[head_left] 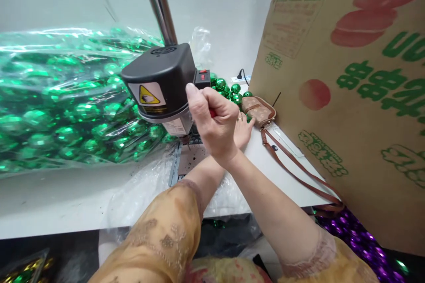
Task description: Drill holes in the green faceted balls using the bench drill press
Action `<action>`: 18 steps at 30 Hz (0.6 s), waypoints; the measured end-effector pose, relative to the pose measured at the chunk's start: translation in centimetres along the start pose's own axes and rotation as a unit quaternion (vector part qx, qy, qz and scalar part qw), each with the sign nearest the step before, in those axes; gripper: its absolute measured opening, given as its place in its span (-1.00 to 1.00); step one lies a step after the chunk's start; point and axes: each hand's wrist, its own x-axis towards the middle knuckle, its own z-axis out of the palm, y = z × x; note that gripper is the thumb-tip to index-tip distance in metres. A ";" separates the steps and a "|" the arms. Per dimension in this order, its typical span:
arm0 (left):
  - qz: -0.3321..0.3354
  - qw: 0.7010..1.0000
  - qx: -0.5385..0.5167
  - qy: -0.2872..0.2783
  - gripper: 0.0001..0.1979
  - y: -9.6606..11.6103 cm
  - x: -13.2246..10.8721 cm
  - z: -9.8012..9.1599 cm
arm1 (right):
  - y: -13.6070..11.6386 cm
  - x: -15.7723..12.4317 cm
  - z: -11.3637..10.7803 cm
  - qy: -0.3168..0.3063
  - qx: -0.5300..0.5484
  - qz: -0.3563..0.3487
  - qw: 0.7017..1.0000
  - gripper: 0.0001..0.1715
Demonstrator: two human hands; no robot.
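My right hand point(215, 124) is closed round a lever with a red knob point(212, 113) at the side of a small bench drill press point(159, 79). The press has a black housing, a steel column and a yellow warning label. Crossing beneath my right arm, my left hand point(244, 131) reaches to the far right of the press. Its fingers are stretched out by shiny green balls point(236, 98); the right hand hides part of it. Under the drill head lies the metal base plate point(192, 157), sprinkled with dark specks.
A clear plastic bag of green faceted balls point(66, 115) fills the left of the white table point(49, 203). A brown patterned purse point(259, 109) with a long strap lies at right, beside a tall cardboard box point(318, 132). Purple shiny balls point(355, 243) are below the table edge.
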 end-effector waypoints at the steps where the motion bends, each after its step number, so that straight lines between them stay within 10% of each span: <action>1: 0.003 1.000 0.025 -0.010 -0.55 -0.2 0.4 0.3 | 0.1 0.0 0.0 -0.002 0.008 -0.003 1.000 -0.43; 8: 0.016 0.998 -0.044 -0.031 -0.68 -0.4 0.4 -0.9 | 0.7 0.0 0.3 0.000 0.025 -0.022 0.999 -0.44; 13: -0.006 0.985 -0.171 0.017 -0.77 1.4 -4.2 -1.6 | 0.6 -0.1 0.1 0.003 0.034 -0.022 0.999 -0.44; 18: -0.157 0.865 -0.476 0.019 -0.63 2.7 -12.4 -3.0 | 0.8 -0.2 0.0 0.006 0.047 -0.025 0.999 -0.44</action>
